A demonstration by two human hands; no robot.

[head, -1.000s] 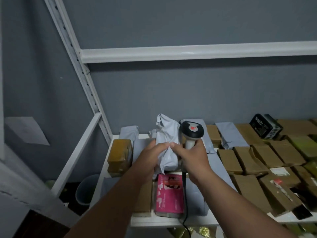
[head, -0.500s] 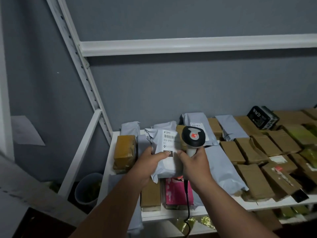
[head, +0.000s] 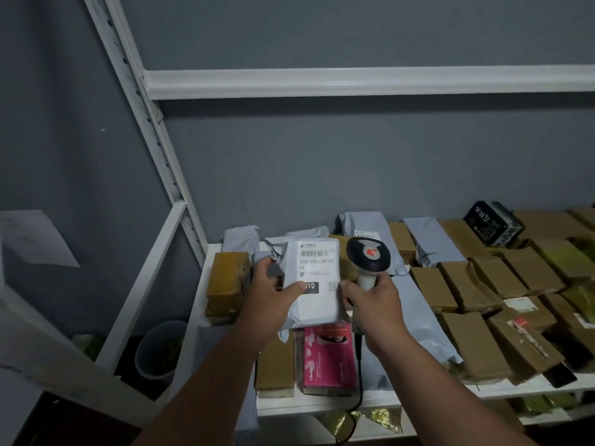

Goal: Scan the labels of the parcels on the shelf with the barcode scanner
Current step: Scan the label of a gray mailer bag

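My left hand point(head: 273, 292) grips a grey mailer parcel point(head: 314, 284), label point(head: 318, 268) up, above the white shelf point(head: 322, 405); my right hand point(head: 375, 299) clasps the barcode scanner point(head: 368, 257) just right of it, brown parcels point(head: 476, 339) lying farther right.

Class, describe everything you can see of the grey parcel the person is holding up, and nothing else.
The grey parcel is a soft, crinkled plastic mailer bag, held above the shelf with its face toward the camera. A white shipping label covers most of that face, with a barcode near the top, a printed number line and a dark block reading "010". The left hand grips its left edge, thumb on the label. The right hand, which also holds the barcode scanner, touches its right edge.
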